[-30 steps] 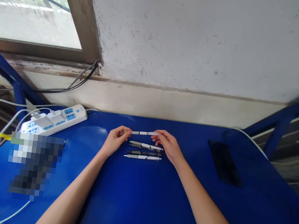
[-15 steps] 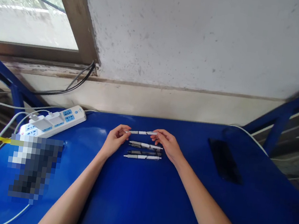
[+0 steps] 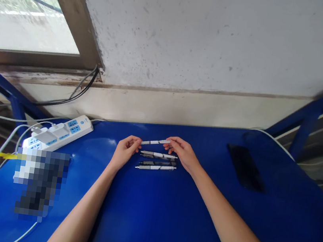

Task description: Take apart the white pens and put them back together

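Note:
Between my two hands a white pen [image 3: 155,141] with grey parts lies crosswise, its right end slightly higher. My left hand [image 3: 127,151] is closed on its left end, thumb and fingers pinching it. The right end is pinched by my right hand [image 3: 182,152]. Just nearer to me, several more pens lie side by side on the blue table: a white and grey pen [image 3: 158,155], a black pen [image 3: 155,163] and a white pen [image 3: 157,168] with a grey grip at the front of the row.
A white power strip [image 3: 60,133] with plugged-in chargers and cables lies at the left of the blue table [image 3: 148,215]. Near it sits a blurred dark object [image 3: 40,184]. A flat black object [image 3: 245,167] lies on the right. Blue metal bars [image 3: 309,113] flank the table.
The view has tilted slightly. Both hands keep hold of the white pen, whose right end now sits a little higher than before. The pens in the row appear unmoved.

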A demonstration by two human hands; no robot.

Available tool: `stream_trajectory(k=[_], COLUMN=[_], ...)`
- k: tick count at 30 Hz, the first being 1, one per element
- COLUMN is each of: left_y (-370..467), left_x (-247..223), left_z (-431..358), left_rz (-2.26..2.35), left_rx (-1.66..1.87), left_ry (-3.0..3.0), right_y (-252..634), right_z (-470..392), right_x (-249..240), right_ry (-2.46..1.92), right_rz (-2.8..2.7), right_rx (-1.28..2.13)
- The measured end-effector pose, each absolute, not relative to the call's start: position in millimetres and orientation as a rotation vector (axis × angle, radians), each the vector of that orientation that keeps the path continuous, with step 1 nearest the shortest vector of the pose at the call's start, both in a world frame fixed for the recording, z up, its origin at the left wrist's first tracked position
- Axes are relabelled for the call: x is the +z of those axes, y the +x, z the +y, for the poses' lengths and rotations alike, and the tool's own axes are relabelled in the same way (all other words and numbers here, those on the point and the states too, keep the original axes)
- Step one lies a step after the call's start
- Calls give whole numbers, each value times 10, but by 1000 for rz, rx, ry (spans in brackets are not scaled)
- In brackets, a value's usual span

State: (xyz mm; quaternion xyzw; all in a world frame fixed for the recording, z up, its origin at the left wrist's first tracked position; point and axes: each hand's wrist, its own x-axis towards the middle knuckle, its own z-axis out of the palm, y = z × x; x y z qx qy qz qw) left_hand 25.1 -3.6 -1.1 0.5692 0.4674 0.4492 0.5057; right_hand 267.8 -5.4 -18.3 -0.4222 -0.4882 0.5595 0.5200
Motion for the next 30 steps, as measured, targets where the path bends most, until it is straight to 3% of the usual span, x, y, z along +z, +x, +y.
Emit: stream_trajectory(k=[30], left_y=[241], left_x=[-28], left_z=[-39], left_rz=[1085], left_rx=[1086], left_ry=[1385], right_y=[2677], right_z=[-72], right_x=[-143], right_ry=[-1003], right_rz=[-1216], right_rx=[1316])
